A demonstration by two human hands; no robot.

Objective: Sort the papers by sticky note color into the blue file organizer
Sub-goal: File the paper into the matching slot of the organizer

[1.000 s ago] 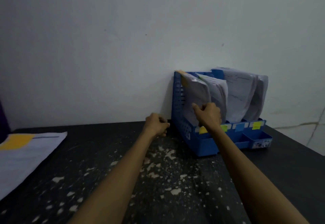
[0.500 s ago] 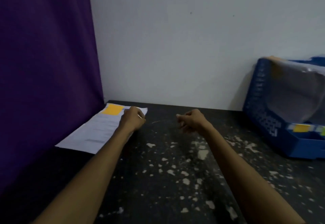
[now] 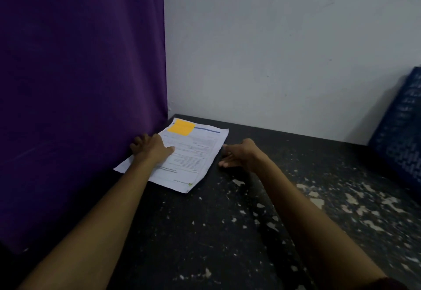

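Left hand (image 3: 151, 147) moved onto papers (image 3: 193, 153) at table's (image 3: 227, 232) far-left corner, grip spread flat, right hand (image 3: 239, 155) grip relaxed alongside

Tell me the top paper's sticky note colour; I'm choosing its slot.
Orange-yellow: the square paper sticky note on the white printed sheet, clearest in the head view.

Papers (image 3: 193, 153) lie flat, stacked, on table (image 3: 227, 232); orange note (image 3: 181, 127) at far corner. Blue organizer (image 3: 403, 134) well apart, right.
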